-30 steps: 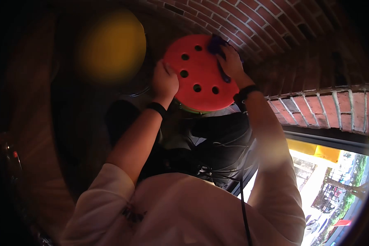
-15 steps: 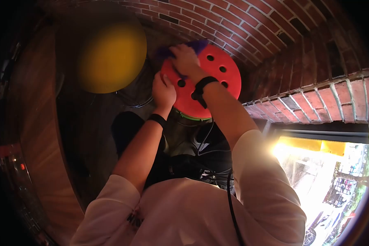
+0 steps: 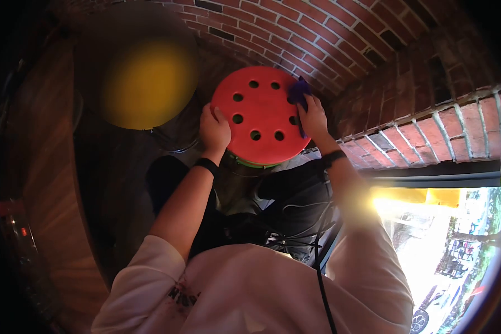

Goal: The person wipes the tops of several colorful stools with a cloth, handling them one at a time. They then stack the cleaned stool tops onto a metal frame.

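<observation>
A round red seat (image 3: 264, 108) with several dark holes near its rim lies in front of me, a green edge showing beneath it. My left hand (image 3: 215, 129) grips the seat's left rim, fingers wrapped at its edge. At the right rim, my right hand (image 3: 313, 117) holds a purple cloth (image 3: 299, 91) against the seat. The cloth covers part of the right side and some of the holes there.
Left of the seat stands another round stool, yellow (image 3: 147, 92) and partly blurred. A brick wall (image 3: 317, 39) runs behind and to the right. There is a wooden surface (image 3: 55, 183) at the far left and a bright window (image 3: 428, 239) at the lower right.
My right hand has moved with the purple cloth from the seat's upper left to its right rim, uncovering the middle. My left hand stays at the left rim, slightly lower.
</observation>
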Demonstrator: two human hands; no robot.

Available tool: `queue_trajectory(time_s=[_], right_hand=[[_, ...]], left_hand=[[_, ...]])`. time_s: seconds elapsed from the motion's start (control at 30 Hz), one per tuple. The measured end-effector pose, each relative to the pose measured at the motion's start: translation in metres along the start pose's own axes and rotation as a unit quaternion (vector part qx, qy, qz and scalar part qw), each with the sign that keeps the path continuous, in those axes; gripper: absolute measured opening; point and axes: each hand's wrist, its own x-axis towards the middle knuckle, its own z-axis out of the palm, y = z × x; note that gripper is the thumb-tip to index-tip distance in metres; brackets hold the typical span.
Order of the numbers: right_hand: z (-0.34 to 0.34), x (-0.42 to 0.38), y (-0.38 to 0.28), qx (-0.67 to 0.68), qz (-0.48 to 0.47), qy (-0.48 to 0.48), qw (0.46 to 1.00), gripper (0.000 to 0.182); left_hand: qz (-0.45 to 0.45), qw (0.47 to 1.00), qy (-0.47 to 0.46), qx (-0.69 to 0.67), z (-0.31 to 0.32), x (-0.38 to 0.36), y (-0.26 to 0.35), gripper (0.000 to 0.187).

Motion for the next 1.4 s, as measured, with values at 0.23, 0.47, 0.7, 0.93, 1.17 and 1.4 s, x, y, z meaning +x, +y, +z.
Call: queue_trajectory(time_s=[0.23,0.47,0.7,0.93,1.17,1.4], right_hand=[[-0.017,-0.04,-0.007,-0.015,-0.008,-0.018,1.0,0.05],[-0.001,0.0,-0.01,-0.069,0.052,-0.038,0.996,0.042],[-0.011,0.004,-0.031,-0.032,0.143,-0.058,0.988,0.055],[-0.027,-0.004,-0.038,-0.044,0.139,-0.12,0.982,0.075],[-0.045,-0.048,-0.056,-0.014,0.163,-0.157,0.974,0.082],[-0.068,-0.066,-0.074,0.03,0.182,-0.144,0.972,0.078]], left_hand=[[0.003,1.0,-0.005,0.009,-0.002,0.001,-0.001,0.033],[0.039,0.997,-0.024,-0.069,0.019,0.002,-0.038,0.035],[0.058,0.994,-0.08,-0.037,0.015,0.015,-0.051,0.044],[-0.01,0.959,-0.136,-0.249,0.038,0.02,-0.068,0.045],[-0.02,0.986,-0.13,0.107,-0.024,-0.004,0.033,0.053],[-0.026,0.988,-0.135,0.063,0.002,0.017,-0.013,0.054]])
